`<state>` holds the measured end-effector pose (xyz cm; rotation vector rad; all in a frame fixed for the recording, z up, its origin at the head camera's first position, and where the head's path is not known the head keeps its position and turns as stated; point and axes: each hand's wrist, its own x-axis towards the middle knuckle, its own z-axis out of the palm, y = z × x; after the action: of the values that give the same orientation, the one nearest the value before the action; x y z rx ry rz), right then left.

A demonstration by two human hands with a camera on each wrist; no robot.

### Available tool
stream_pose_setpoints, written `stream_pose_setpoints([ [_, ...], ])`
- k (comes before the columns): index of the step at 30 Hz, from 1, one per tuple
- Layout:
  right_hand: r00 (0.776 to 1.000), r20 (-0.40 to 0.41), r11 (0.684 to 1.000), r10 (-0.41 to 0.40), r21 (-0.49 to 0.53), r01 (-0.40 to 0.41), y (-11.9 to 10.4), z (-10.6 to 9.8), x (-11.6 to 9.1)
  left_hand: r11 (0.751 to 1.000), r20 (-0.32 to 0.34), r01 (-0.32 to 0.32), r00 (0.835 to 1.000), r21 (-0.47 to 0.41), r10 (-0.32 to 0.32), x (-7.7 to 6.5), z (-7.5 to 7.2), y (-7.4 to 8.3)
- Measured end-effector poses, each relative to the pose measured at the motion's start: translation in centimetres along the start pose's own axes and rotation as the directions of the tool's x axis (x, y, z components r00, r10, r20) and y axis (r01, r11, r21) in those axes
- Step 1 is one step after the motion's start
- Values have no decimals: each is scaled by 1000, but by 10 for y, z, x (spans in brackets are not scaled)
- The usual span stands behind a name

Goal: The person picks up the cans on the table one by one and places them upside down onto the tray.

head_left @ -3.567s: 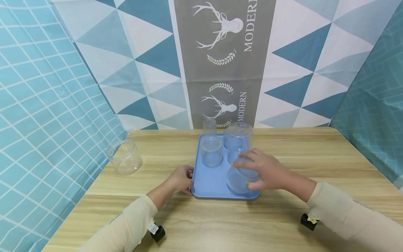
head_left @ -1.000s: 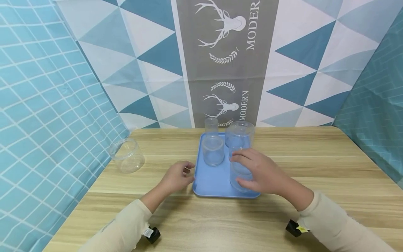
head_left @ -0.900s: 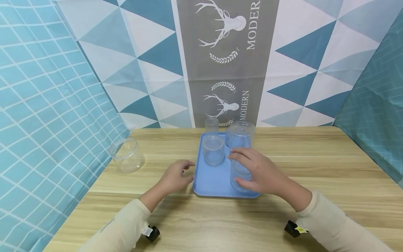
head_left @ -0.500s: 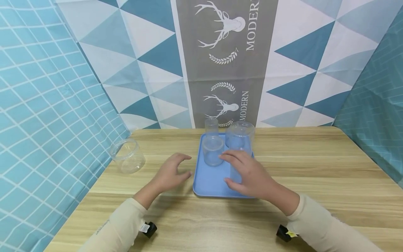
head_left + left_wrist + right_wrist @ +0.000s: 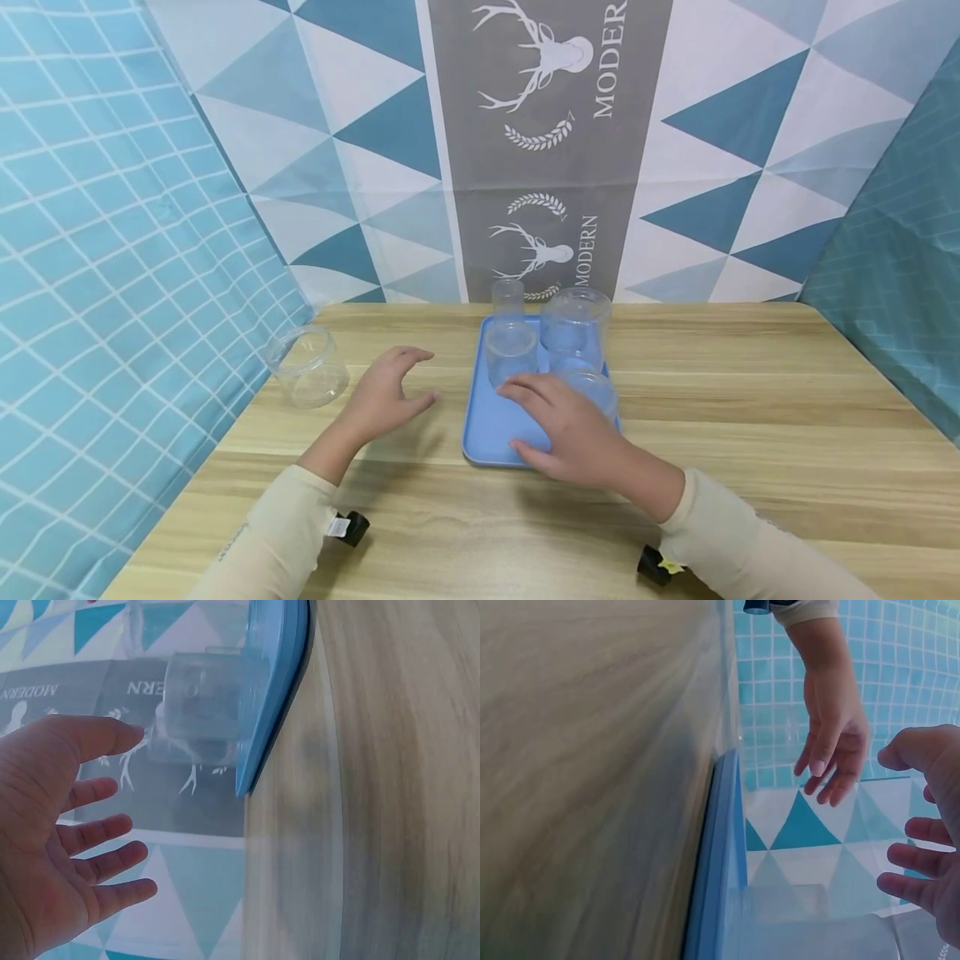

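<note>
My left hand [image 5: 381, 402] hovers over the table between a wide clear jar [image 5: 309, 367] and the blue tray [image 5: 480, 417], its fingers spread and holding nothing. Over the tray's front part is my right hand [image 5: 573, 429], fingers parted, also with nothing in its grasp. On the tray stand several clear containers: a slim one [image 5: 508, 300] at the back left, a short jar [image 5: 512, 354] ahead of it, a wide one [image 5: 576, 321] at the back right, and another [image 5: 592, 392] at the front right, partly hidden by my right hand. In the left wrist view, the fingers are apart and bare.
The wooden table [image 5: 712, 417] reaches out to both sides of the tray. A patterned cloth [image 5: 547, 167] hangs behind its back edge. Blue-checked cloth [image 5: 135, 292] hangs at the left, close to the wide jar, and teal cloth [image 5: 892, 275] at the right.
My left hand has come off the tray's left edge and moved left toward the wide jar. My right hand has left the front-right container and shifted left over the tray.
</note>
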<state>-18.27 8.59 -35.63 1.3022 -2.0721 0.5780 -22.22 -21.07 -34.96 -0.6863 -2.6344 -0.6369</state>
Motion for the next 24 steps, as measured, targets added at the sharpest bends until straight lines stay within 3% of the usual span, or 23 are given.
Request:
stream_pose_setpoints([
  [10, 1000, 17, 999, 7, 36, -8, -7, 14, 1, 993, -67, 90, 994, 72, -85, 0, -18, -18],
  [14, 999, 34, 999, 8, 36, -9, -7, 19, 2, 985, -44, 137, 990, 109, -133, -2, -28, -28],
  [24, 984, 164, 994, 63, 80, -77, -10, 28, 7, 967, 2, 208, 978, 144, -211, -7, -44, -45],
])
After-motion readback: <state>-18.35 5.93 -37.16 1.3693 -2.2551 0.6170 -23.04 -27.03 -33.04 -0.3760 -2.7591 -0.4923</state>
